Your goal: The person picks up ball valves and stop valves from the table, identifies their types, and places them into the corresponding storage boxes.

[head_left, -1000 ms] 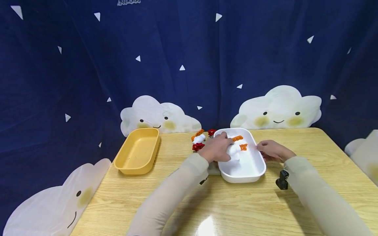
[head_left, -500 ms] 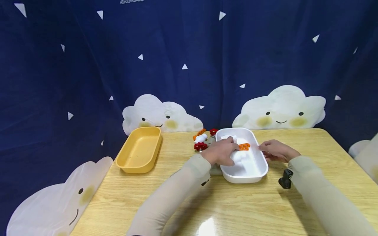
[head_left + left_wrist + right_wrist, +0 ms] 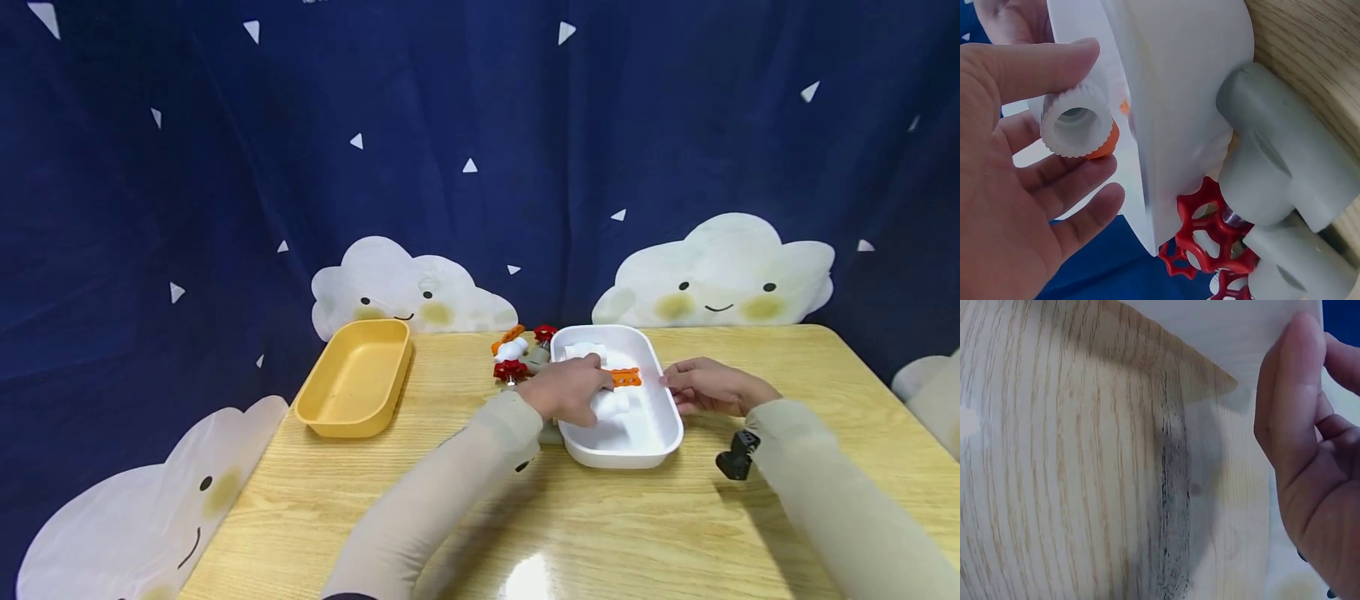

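Observation:
In the head view my left hand reaches over the left rim of a white plastic tray. Seen from the left wrist, its thumb and fingers grip a white ball valve with a ribbed, hollow end facing the camera. The valve's orange handle shows past the fingertips. Two more white fittings lie in the tray: one toward the back, one nearer the front, partly behind the hand. At the tray's right rim, my right hand pinches the wall between thumb and fingers.
Left of the tray lie grey valves with red wheel handles, alongside a white valve with an orange handle. A yellow tray stands farther left on the wooden table. Behind hangs a dark blue curtain.
My left hand has shifted slightly right and toward me inside the tray. One orange handle shows there now, where two showed a second ago. The right hand stays at the rim.

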`<state>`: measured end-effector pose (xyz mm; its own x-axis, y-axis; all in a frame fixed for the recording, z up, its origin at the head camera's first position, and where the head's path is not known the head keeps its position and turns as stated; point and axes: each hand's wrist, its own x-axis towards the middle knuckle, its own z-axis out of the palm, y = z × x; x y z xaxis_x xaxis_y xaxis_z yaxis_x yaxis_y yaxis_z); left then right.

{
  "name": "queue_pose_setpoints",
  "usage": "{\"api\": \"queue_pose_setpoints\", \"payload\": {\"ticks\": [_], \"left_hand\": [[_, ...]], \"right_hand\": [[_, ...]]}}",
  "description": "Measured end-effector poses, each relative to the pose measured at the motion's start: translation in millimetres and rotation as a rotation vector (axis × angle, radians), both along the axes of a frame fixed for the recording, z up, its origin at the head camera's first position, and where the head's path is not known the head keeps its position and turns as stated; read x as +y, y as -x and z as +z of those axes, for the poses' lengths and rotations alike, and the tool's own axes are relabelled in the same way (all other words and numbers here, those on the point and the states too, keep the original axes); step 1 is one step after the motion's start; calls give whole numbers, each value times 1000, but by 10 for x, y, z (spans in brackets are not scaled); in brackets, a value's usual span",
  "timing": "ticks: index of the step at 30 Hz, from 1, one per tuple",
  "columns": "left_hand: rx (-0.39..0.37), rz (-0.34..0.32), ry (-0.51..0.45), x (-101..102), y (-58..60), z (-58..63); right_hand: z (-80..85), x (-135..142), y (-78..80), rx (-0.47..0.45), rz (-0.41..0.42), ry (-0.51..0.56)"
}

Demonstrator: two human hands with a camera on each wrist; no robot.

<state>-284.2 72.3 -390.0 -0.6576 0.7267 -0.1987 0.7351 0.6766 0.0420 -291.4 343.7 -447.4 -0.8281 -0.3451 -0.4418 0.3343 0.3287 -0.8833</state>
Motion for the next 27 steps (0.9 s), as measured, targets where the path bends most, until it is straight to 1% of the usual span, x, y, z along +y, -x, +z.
{"api": "queue_pose_setpoints", "payload": {"ticks": [3,8,10,12,15,18,19,22,23,27], "left_hand": [[2,-6,3,11,-5,-22],[7,-31,-15,22,-21,-46],[10,-39,-17,31,-21,-56],[9,-45,-16,42,-17,-69],[6,-52,-3,56,-11,-94],[-7,-59,-3,51,-3,-111],[-11,-60,-6,48,-1,-116],[-19,-70,-19,40,5,-124],[-23,-73,-27,37,6,-125],[-19,-102,-35,31,8,-121]], "right_hand": [[30,-16,1,-10,3,-6],[118,-67,22,-18,8,-97],[143,-69,26,-35,7,-114],[156,-60,27,-55,5,-107],[153,-43,15,-86,-7,-67],[162,-44,-7,-89,-1,-29],[160,-46,-11,-91,-13,-22],[155,-59,-26,-72,-17,-17],[150,-61,-28,-71,-30,-18],[124,-71,-28,-65,-41,-12]]}}
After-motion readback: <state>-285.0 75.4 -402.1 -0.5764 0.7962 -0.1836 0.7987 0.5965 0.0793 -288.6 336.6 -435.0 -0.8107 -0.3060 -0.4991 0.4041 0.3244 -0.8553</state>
